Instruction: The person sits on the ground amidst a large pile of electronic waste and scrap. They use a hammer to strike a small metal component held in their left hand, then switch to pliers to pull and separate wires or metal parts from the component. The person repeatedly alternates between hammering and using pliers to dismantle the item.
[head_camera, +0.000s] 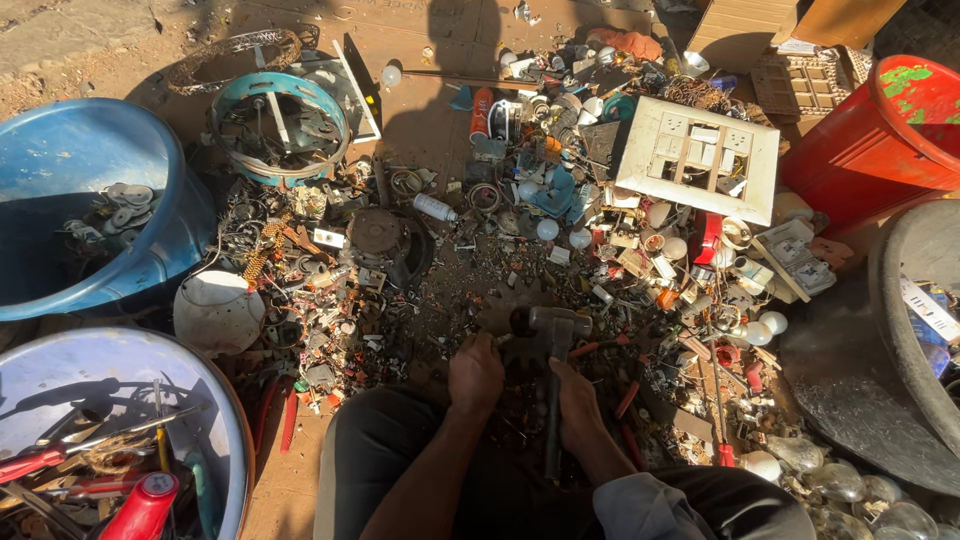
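Observation:
I sit on the ground over a heap of scrap parts. My right hand (580, 402) grips the dark handle of a hammer (552, 345), whose black head rests low over the debris just ahead of my knees. My left hand (476, 374) is closed beside the hammer head, fingers pinched on something small that I cannot make out. Broken bulbs, wires, plastic bits and metal fragments lie all around both hands.
A blue tub (70, 160) with metal discs stands at the left, a metal basin (215, 400) of tools at lower left, a red bucket (860, 150) at right, a dark basin (890, 330) at far right. A white switch plate (650, 130) and fan ring (280, 90) lie ahead.

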